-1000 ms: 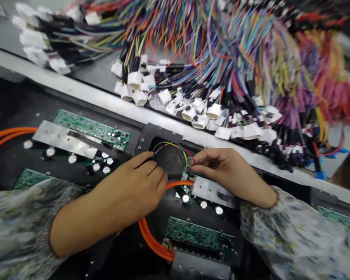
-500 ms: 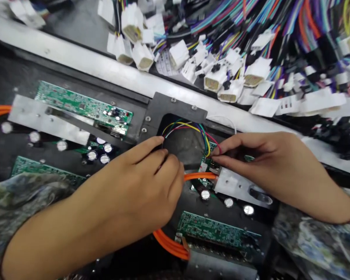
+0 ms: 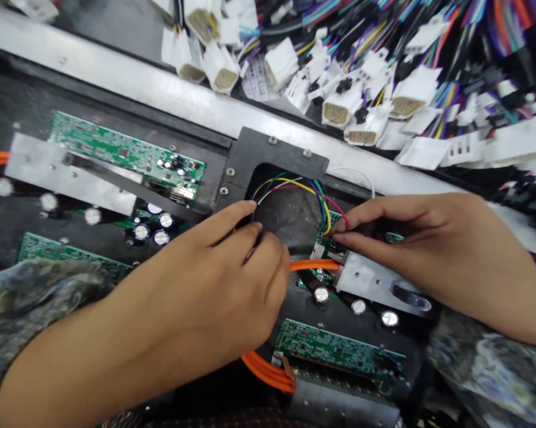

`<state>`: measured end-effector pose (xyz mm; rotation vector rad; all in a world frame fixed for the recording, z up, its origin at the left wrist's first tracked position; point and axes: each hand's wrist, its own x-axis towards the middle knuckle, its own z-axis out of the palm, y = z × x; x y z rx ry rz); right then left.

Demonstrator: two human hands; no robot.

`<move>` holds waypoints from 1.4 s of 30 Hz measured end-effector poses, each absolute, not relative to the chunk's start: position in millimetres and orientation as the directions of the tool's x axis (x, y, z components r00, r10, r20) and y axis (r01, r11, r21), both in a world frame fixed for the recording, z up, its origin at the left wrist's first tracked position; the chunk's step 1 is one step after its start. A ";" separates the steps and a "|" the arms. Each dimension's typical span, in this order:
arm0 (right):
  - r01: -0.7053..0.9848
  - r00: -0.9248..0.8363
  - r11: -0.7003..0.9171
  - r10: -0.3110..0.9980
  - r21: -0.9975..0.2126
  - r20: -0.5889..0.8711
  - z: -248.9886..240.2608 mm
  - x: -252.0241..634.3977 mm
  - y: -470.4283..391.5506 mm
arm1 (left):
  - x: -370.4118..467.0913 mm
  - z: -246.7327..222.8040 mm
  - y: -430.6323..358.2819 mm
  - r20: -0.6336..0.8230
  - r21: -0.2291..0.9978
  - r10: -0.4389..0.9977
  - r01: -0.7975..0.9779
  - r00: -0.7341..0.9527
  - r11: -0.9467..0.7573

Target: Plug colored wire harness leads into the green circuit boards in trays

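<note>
A loop of thin coloured wires (image 3: 290, 182) arches between my two hands inside a black frame (image 3: 250, 151). Its left end runs to the fingertips of my left hand (image 3: 214, 279), which is closed around it; the fingers hide that end. At the other end, the thumb and forefinger of my right hand (image 3: 410, 244) pinch the red wire, close to a green circuit board (image 3: 319, 249). Beside that board is a metal plate (image 3: 366, 278), with orange cables (image 3: 312, 264) leading to it.
More boards lie around: one at the upper left (image 3: 129, 151), another at the lower right (image 3: 339, 345). A metal rail (image 3: 160, 89) crosses behind the black frame. Beyond it are piled white connectors (image 3: 339, 107) with many coloured wires.
The view has shifted slightly, so the rail and connectors sit a little differently. Both hands keep nearly the same pose on the wires.
</note>
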<state>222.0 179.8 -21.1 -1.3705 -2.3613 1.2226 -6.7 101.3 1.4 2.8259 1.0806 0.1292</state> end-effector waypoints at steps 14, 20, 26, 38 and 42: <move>0.656 -0.653 0.489 0.750 -0.574 -0.107 -22.1 222.2 179.1 | -5.3 1.1 101.7 0.050 0.140 0.664 0.653 0.746 -0.745; 0.684 -0.705 0.678 0.709 -0.271 -0.006 9.8 240.9 180.4 | -4.1 2.6 96.1 0.094 0.106 0.662 0.654 0.744 -0.749; 0.820 -0.503 0.498 0.862 -0.283 0.059 28.4 294.5 140.6 | 1.4 44.7 81.9 0.147 0.104 0.593 0.584 0.791 -0.805; 0.744 0.026 0.260 0.909 -0.616 0.415 -13.9 356.9 133.4 | 71.7 47.3 251.1 -0.213 -0.053 0.964 0.983 0.160 -0.175; 0.709 -0.081 0.365 0.892 -0.603 0.445 -16.3 354.0 129.3 | 94.4 29.6 271.6 -0.218 0.003 0.976 1.000 -0.008 0.009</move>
